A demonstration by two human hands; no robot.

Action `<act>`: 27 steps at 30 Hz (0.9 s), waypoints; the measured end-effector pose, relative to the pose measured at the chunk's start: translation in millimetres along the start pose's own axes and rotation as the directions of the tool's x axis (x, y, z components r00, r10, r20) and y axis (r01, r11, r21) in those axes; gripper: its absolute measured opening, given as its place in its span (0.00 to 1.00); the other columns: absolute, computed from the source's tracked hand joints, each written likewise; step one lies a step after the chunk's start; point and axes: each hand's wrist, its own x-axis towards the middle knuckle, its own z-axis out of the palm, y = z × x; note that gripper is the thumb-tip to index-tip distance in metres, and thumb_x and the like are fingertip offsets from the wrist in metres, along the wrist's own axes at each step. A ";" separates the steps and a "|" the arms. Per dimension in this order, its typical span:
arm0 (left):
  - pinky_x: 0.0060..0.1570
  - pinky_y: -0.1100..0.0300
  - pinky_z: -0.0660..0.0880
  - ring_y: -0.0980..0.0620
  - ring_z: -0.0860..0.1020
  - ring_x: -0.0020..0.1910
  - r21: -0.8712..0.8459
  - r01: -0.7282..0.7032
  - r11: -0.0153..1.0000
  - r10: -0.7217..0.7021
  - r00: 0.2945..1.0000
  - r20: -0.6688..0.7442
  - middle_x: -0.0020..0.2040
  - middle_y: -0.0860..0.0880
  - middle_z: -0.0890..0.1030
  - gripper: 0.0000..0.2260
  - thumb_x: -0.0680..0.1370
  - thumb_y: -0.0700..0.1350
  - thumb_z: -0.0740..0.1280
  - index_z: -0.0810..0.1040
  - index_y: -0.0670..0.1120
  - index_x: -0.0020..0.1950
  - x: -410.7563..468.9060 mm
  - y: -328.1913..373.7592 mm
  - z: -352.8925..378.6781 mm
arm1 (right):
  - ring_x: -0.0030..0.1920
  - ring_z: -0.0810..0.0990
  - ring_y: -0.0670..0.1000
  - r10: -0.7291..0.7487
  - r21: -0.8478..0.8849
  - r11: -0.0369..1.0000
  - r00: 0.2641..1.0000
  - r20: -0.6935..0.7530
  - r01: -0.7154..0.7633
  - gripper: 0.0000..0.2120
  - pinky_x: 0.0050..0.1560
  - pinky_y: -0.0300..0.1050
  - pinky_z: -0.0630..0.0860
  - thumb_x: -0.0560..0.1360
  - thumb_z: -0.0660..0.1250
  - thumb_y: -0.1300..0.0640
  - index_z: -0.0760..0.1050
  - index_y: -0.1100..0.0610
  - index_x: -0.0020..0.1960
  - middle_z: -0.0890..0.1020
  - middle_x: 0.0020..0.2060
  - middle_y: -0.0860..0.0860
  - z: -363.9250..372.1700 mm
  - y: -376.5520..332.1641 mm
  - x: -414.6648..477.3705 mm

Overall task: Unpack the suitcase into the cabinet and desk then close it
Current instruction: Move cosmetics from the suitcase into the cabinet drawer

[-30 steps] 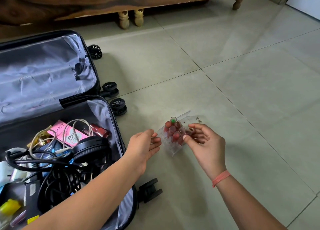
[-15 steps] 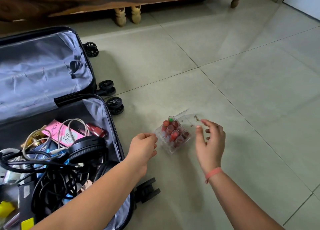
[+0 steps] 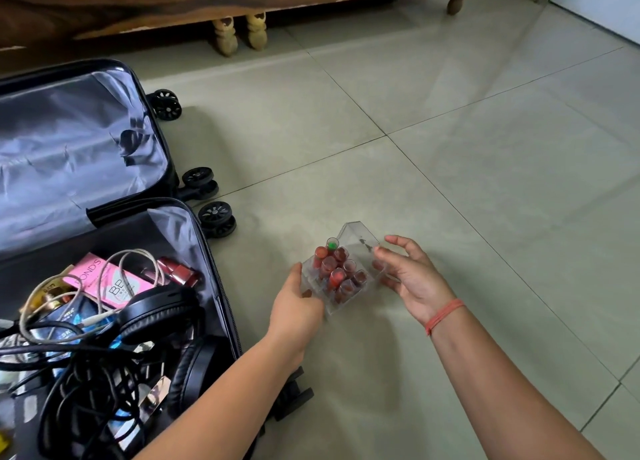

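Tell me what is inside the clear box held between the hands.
Several small reddish tubes stand upright in the clear box, one with a green top. The left hand covers its near corner, so anything there is hidden.

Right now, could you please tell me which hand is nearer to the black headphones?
Left. The left hand holds the clear box at its left side, beside the suitcase containing the headphones; the right hand holds its right side, farther away.
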 end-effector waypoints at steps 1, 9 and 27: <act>0.28 0.76 0.68 0.65 0.73 0.40 -0.003 -0.001 1.000 0.001 1.000 0.002 0.57 0.51 0.79 0.34 0.76 0.34 0.61 0.54 0.55 0.78 1.7 -0.3 0.0 | 0.43 0.78 0.49 0.018 -0.017 1.000 1.000 0.018 -0.017 0.14 0.43 0.41 0.72 0.72 0.70 0.64 0.73 0.51 0.54 0.82 0.40 0.51 1.1 -0.2 -0.7; 0.55 0.55 0.76 0.46 0.81 0.52 0.016 0.018 1.000 -0.018 1.000 0.010 0.53 0.45 0.83 0.37 0.74 0.33 0.62 0.53 0.55 0.78 6.5 -5.4 -0.2 | 0.40 0.79 0.50 0.075 0.002 0.997 0.985 0.156 -0.076 0.13 0.45 0.46 0.74 0.71 0.71 0.65 0.75 0.51 0.50 0.83 0.39 0.51 4.1 -4.9 -9.7; 0.53 0.60 0.74 0.49 0.75 0.59 -0.058 -0.012 0.998 0.001 0.982 -0.187 0.64 0.48 0.75 0.25 0.75 0.31 0.55 0.70 0.45 0.70 15.1 -3.3 -13.8 | 0.59 0.69 0.55 -0.788 -0.799 0.203 0.579 0.210 0.566 0.30 0.56 0.46 0.75 0.61 0.79 0.53 0.74 0.45 0.61 0.68 0.60 0.52 41.4 59.5 -34.7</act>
